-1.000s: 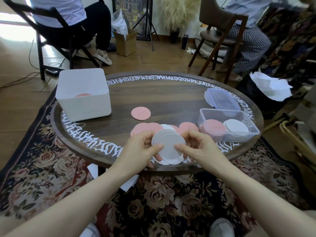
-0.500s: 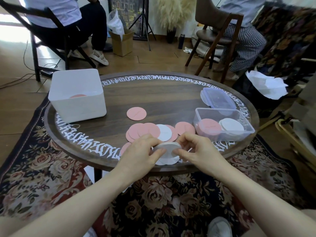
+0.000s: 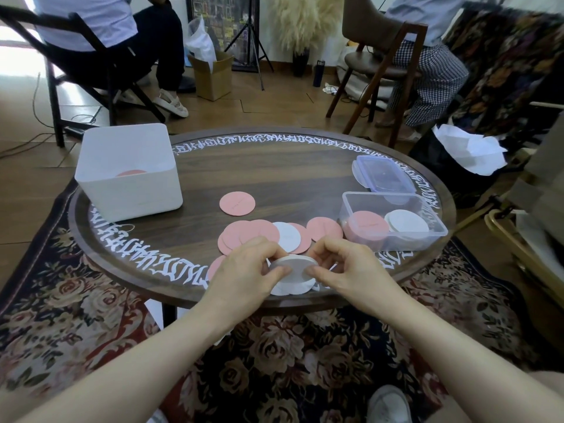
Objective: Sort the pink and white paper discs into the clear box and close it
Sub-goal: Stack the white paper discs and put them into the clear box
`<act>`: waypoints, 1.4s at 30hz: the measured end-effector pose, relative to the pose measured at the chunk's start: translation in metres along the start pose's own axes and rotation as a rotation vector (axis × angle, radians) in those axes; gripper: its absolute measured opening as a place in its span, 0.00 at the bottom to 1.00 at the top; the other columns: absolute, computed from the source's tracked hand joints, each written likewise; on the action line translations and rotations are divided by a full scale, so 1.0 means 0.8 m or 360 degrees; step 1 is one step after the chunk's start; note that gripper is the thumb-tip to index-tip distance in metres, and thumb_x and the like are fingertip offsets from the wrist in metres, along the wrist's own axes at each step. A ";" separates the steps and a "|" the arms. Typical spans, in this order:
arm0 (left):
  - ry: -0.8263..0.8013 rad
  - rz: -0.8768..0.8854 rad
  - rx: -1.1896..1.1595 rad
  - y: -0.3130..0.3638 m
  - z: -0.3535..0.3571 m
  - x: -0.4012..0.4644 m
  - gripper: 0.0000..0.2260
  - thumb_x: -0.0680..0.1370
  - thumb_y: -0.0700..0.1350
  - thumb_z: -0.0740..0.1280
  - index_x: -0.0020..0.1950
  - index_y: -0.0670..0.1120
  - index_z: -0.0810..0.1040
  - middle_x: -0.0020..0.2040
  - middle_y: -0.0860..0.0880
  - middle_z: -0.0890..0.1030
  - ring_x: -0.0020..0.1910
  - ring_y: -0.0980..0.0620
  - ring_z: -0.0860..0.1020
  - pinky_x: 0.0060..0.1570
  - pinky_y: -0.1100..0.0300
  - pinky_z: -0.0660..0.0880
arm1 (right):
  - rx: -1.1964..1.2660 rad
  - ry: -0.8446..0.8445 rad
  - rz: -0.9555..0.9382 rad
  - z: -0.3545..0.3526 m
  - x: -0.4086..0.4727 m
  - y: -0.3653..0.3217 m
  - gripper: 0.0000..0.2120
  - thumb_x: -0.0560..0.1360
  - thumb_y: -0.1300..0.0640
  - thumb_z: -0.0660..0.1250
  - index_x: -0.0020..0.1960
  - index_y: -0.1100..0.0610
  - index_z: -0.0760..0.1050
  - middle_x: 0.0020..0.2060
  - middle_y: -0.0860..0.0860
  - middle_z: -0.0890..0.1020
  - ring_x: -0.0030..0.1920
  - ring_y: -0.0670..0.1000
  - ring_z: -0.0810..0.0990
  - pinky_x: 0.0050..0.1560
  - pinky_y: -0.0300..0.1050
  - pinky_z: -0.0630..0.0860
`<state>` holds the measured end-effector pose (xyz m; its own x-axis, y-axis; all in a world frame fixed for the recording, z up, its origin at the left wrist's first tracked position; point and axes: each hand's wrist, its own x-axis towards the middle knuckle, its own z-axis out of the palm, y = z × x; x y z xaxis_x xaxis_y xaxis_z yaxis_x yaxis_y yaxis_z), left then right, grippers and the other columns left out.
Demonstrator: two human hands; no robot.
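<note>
- Round wooden worktop [image 3: 274,178] under everything, near edge just below the grips.
- White bin [image 3: 128,175] far left of the grips, one pink disc inside.
- Clear box [image 3: 393,224] right of the grips, open, pink and white discs inside; lid [image 3: 383,175] behind it.
- Loose pink discs [image 3: 244,233] just beyond the grips.
- Left grip [image 3: 244,276] and right grip [image 3: 348,270] both pinching the white disc stack [image 3: 293,265] between them.

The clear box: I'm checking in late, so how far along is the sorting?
Partly done: the clear box already holds a pink stack beside a white stack. In hand: both hands, left and right, pinch white discs. Left: loose discs on the table, and the lid lies off.
</note>
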<state>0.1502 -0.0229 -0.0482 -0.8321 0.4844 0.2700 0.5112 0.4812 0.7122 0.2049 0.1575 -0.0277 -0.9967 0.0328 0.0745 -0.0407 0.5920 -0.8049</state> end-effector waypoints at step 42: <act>-0.0332 0.0355 0.0821 -0.031 -0.008 -0.004 0.13 0.70 0.53 0.61 0.43 0.49 0.83 0.41 0.54 0.79 0.41 0.50 0.78 0.33 0.55 0.75 | -0.1261 0.0769 0.0945 -0.165 0.034 0.085 0.16 0.70 0.53 0.67 0.58 0.51 0.76 0.57 0.56 0.78 0.55 0.61 0.77 0.50 0.51 0.73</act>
<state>0.1390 -0.0416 -0.0625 -0.6595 0.7227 0.2069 0.7507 0.6185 0.2322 0.1840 0.3051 -0.0028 -0.7032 0.6923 0.1621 0.6646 0.7210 -0.1963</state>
